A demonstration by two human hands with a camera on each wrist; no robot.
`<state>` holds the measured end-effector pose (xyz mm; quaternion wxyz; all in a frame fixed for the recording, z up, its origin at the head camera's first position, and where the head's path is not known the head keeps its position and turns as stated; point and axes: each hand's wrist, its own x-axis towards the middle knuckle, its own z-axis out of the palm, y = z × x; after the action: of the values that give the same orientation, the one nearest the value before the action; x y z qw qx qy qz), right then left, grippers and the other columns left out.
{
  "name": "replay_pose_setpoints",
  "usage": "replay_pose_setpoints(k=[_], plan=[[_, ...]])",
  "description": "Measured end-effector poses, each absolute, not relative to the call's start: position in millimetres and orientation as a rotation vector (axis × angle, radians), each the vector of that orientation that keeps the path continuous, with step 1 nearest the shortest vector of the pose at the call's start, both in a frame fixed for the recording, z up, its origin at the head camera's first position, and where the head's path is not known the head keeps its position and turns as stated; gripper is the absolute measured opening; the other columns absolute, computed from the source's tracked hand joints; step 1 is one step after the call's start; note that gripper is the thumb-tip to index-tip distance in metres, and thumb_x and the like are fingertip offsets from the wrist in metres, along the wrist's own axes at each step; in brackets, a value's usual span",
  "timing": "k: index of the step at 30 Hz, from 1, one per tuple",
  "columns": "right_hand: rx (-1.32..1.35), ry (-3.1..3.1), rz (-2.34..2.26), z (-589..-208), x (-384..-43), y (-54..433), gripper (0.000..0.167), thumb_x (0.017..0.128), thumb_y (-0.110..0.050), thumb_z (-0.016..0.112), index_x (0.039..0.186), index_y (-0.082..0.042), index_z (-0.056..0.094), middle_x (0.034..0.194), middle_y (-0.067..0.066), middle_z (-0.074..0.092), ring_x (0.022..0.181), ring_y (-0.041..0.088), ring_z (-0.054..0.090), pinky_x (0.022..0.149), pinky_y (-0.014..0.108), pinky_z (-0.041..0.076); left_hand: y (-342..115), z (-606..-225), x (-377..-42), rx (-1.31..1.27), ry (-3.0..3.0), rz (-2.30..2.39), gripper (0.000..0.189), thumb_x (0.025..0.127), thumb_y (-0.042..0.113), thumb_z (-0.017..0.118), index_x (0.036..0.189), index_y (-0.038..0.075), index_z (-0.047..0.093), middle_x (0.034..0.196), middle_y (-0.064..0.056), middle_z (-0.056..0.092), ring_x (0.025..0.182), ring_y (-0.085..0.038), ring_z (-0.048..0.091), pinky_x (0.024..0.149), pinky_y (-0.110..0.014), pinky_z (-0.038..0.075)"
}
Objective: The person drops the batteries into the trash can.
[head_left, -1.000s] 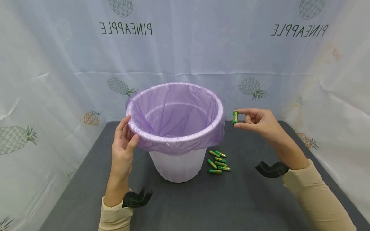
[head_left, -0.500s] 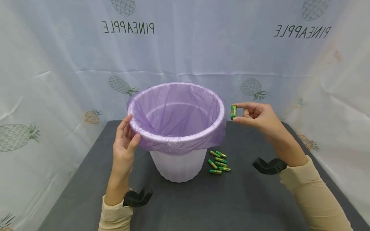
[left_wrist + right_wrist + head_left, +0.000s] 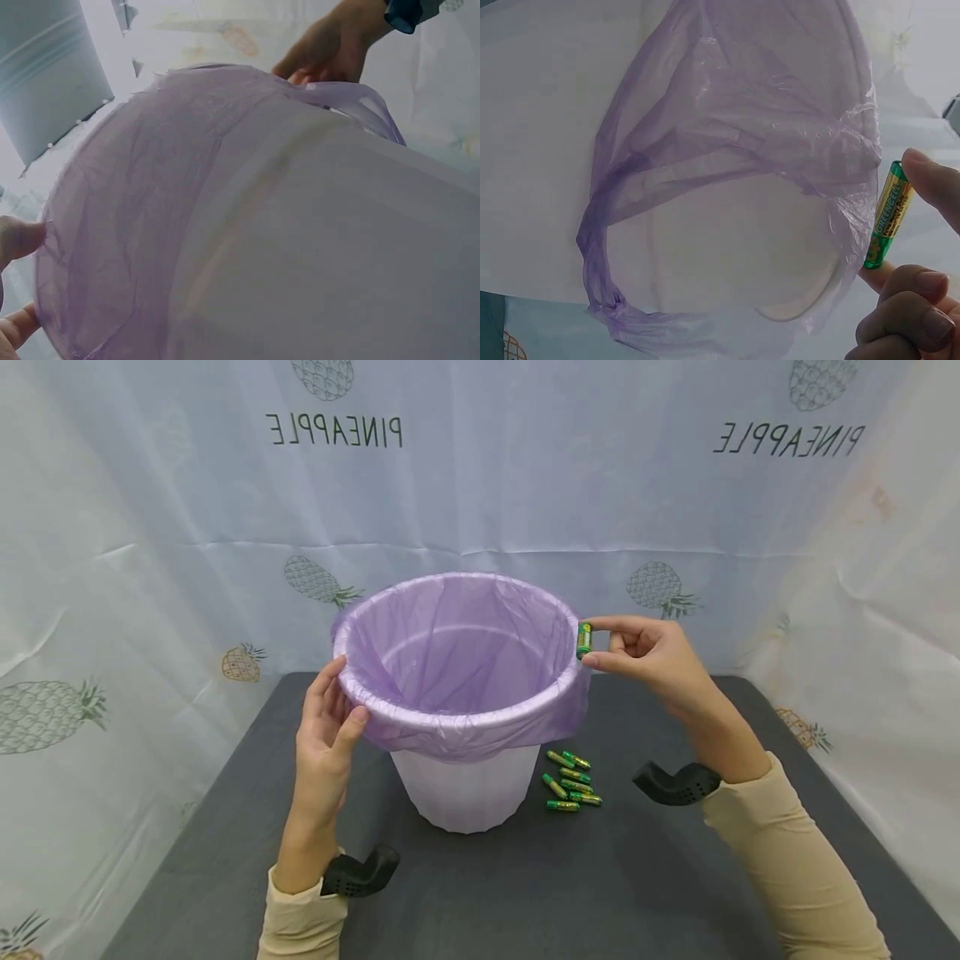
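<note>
A white trash bin (image 3: pixel 465 793) stands upright on the dark table, lined with a thin purple bag (image 3: pixel 468 743) folded over its rim. My left hand (image 3: pixel 322 756) holds the bin's left rim; in the left wrist view a thumb (image 3: pixel 21 238) and a fingertip show at the bag-covered edge. Between thumb and index finger, my right hand (image 3: pixel 648 656) pinches a small green and yellow battery (image 3: pixel 584 641) by its two ends. In the head view this battery overlaps the right rim. The right wrist view shows the battery (image 3: pixel 889 214) held lengthwise close beside the purple bag.
Several more green batteries (image 3: pixel 573 783) lie loosely grouped on the table (image 3: pixel 525 893), right of the bin's base. A light curtain (image 3: pixel 495 468) with pineapple prints hangs behind and along both sides. Each wrist wears a black camera mount (image 3: pixel 678 783).
My right hand has moved left and slightly up with the battery, from beside the bin to its right rim. The left hand keeps its hold on the rim.
</note>
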<state>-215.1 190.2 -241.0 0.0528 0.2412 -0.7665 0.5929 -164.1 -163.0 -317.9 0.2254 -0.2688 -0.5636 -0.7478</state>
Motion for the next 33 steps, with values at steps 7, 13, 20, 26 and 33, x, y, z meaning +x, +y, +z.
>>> replay_pose_setpoints(k=[7, 13, 20, 26, 33], plan=[[0.705, -2.347, 1.801, -244, -218, 185, 0.033, 0.084, -0.003, 0.07, 0.114, -0.018, 0.068, 0.061, -0.011, 0.047, 0.056, 0.007, 0.036, 0.058, 0.026, 0.035, -162, -319, -165, -0.7, -1.57, -2.072, 0.054, 0.094, -0.006, 0.043, 0.145, 0.008, 0.033, 0.148, -0.003, 0.038, 0.135, -0.008, 0.041, 0.109, -0.015, 0.035], [0.683, -2.363, 1.775, -246, -220, 182, 0.035, 0.085, -0.005, 0.07, 0.119, -0.011, 0.066, 0.061, -0.011, 0.045, 0.056, 0.006, 0.035, 0.057, 0.026, 0.032, -162, -318, -164, -0.662, -1.586, -2.078, 0.054, 0.094, -0.005, 0.044, 0.146, 0.008, 0.033, 0.15, -0.005, 0.037, 0.136, -0.009, 0.04, 0.109, -0.015, 0.035], [0.654, -2.399, 1.793, -247, -222, 179, 0.044, 0.086, -0.007, 0.068, 0.129, -0.003, 0.058, 0.061, -0.012, 0.044, 0.058, 0.004, 0.035, 0.056, 0.026, 0.031, -163, -316, -163, -0.682, -1.578, -2.068, 0.054, 0.095, -0.004, 0.044, 0.146, 0.007, 0.032, 0.149, -0.006, 0.036, 0.135, -0.01, 0.04, 0.109, -0.015, 0.035], [0.68, -2.403, 1.83, -250, -224, 178, 0.044, 0.088, -0.008, 0.066, 0.131, -0.005, 0.056, 0.06, -0.012, 0.043, 0.056, 0.004, 0.033, 0.055, 0.027, 0.029, -164, -316, -163, -0.692, -1.583, -2.064, 0.054, 0.095, -0.005, 0.044, 0.146, 0.006, 0.031, 0.149, -0.005, 0.036, 0.134, -0.011, 0.04, 0.108, -0.014, 0.036], [0.73, -2.387, 1.858, -254, -225, 181, 0.041, 0.091, -0.01, 0.063, 0.131, -0.005, 0.056, 0.058, -0.013, 0.04, 0.053, 0.008, 0.027, 0.052, 0.029, 0.025, -163, -318, -164, -0.698, -1.584, -2.065, 0.053, 0.095, -0.005, 0.043, 0.146, 0.006, 0.031, 0.147, -0.005, 0.038, 0.132, -0.01, 0.042, 0.107, -0.014, 0.037]])
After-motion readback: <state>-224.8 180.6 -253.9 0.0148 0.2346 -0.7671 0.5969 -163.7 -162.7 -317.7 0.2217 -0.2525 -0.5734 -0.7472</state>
